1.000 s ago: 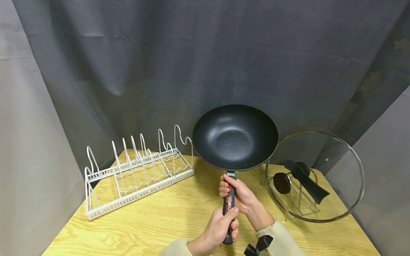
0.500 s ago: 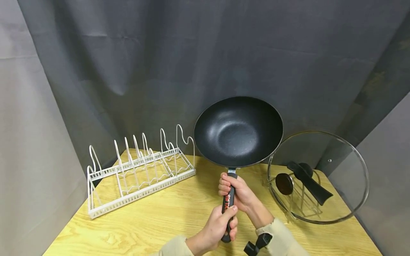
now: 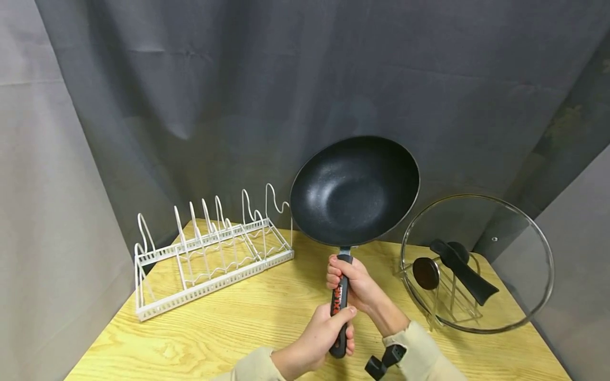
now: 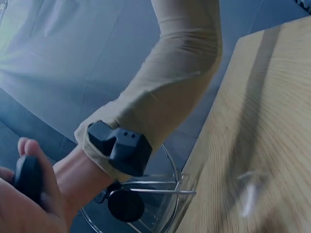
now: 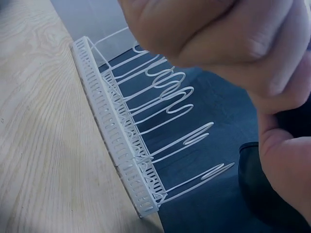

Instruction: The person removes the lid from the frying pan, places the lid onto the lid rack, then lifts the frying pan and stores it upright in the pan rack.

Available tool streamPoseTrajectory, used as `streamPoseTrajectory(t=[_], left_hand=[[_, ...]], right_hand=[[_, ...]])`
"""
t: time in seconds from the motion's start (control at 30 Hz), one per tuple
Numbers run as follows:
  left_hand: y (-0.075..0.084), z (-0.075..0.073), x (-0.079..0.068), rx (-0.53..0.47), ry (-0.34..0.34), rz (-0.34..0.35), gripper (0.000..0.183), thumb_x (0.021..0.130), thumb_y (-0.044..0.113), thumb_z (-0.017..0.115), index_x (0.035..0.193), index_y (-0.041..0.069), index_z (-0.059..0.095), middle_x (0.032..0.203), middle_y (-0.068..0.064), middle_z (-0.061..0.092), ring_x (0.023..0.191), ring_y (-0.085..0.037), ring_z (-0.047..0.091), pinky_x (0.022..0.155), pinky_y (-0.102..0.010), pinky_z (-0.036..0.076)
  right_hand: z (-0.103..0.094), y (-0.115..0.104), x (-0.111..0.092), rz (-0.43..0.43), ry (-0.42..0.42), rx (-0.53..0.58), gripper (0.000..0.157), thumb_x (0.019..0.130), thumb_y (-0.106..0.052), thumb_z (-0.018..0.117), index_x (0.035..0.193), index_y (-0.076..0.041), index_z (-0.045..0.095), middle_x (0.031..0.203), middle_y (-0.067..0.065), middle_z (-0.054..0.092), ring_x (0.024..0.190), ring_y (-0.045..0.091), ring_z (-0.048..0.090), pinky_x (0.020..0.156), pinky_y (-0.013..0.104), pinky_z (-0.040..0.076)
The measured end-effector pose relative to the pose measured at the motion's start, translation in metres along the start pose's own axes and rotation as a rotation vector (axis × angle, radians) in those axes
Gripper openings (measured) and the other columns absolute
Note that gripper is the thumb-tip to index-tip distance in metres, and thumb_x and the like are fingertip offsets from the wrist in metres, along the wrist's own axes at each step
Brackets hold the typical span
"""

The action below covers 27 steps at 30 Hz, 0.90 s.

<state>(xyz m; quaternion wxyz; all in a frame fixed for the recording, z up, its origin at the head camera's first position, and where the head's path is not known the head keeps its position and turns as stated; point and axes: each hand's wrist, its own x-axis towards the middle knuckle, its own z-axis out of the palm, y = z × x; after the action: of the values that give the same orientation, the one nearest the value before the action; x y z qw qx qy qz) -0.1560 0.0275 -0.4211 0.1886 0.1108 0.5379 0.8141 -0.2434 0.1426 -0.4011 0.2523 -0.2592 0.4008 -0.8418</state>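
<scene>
A black wok [image 3: 355,190] is held up in front of the dark curtain, its inside facing me and its right rim higher than its left. My left hand [image 3: 316,338] grips the lower end of the black handle [image 3: 338,312], thumb along the front. Further up, my right hand [image 3: 355,283] is wrapped round the handle just below the metal neck. In the left wrist view the left hand [image 4: 29,199] closes round the dark handle end. The right wrist view shows curled fingers of the right hand [image 5: 233,48] above part of the wok [image 5: 262,189].
A white wire rack [image 3: 214,259] with upright dividers stands on the wooden table [image 3: 238,323] to the left. At right, a large glass lid [image 3: 550,264] leans in a wire stand [image 3: 452,304], with a black handled utensil [image 3: 469,278] near its brown knob [image 3: 425,273]. Curtains enclose the table.
The wok's bowl has risen and tilted, its right side going up. Both hands keep their grip on the handle. The whole view has shifted slightly, so the rack and lid appear further right.
</scene>
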Motion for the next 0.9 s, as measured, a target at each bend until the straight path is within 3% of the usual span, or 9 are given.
streamPoseTrajectory(t=[0.17, 0.27, 0.47, 0.6, 0.9], left_hand=[[0.001, 0.004, -0.001, -0.016, 0.077, -0.019, 0.016, 0.092, 0.019, 0.055, 0.089, 0.005, 0.048, 0.056, 0.001, 0.049, 0.041, -0.007, 0.048, 0.04, -0.022, 0.044], [0.0, 0.005, -0.001, -0.017, 0.1, -0.051, 0.016, 0.09, 0.019, 0.057, 0.09, 0.006, 0.048, 0.056, 0.001, 0.048, 0.041, -0.007, 0.046, 0.039, -0.022, 0.042], [-0.003, 0.003, 0.003, 0.033, 0.126, -0.124, 0.02, 0.082, 0.016, 0.065, 0.074, 0.012, 0.047, 0.051, 0.004, 0.043, 0.038, -0.005, 0.042, 0.038, -0.021, 0.039], [-0.005, 0.004, 0.005, 0.031, 0.172, -0.143, 0.021, 0.079, 0.014, 0.066, 0.073, 0.014, 0.046, 0.049, 0.005, 0.04, 0.036, -0.004, 0.038, 0.036, -0.02, 0.037], [-0.009, 0.006, 0.011, 0.015, 0.221, -0.095, 0.025, 0.078, 0.013, 0.062, 0.06, 0.014, 0.044, 0.042, 0.007, 0.037, 0.031, -0.003, 0.037, 0.031, -0.019, 0.035]], right_hand=[[0.0, -0.001, 0.001, 0.026, 0.092, -0.086, 0.015, 0.103, -0.008, 0.034, 0.09, -0.008, 0.041, 0.068, -0.005, 0.044, 0.059, 0.004, 0.048, 0.058, 0.019, 0.042], [0.0, -0.001, 0.0, 0.046, 0.129, -0.151, 0.012, 0.102, -0.008, 0.037, 0.09, -0.007, 0.04, 0.068, -0.005, 0.043, 0.058, 0.005, 0.048, 0.058, 0.02, 0.043], [0.001, -0.001, 0.0, 0.082, 0.18, -0.271, 0.01, 0.101, -0.01, 0.042, 0.094, -0.004, 0.04, 0.069, -0.003, 0.044, 0.059, 0.007, 0.049, 0.059, 0.021, 0.045], [0.005, -0.003, 0.002, 0.101, 0.211, -0.337, 0.012, 0.101, -0.012, 0.044, 0.096, -0.002, 0.039, 0.069, -0.002, 0.044, 0.058, 0.007, 0.05, 0.059, 0.021, 0.046], [0.008, -0.008, 0.007, 0.134, 0.229, -0.444, 0.013, 0.1, -0.009, 0.043, 0.091, -0.001, 0.041, 0.067, -0.001, 0.045, 0.058, 0.009, 0.053, 0.06, 0.024, 0.049]])
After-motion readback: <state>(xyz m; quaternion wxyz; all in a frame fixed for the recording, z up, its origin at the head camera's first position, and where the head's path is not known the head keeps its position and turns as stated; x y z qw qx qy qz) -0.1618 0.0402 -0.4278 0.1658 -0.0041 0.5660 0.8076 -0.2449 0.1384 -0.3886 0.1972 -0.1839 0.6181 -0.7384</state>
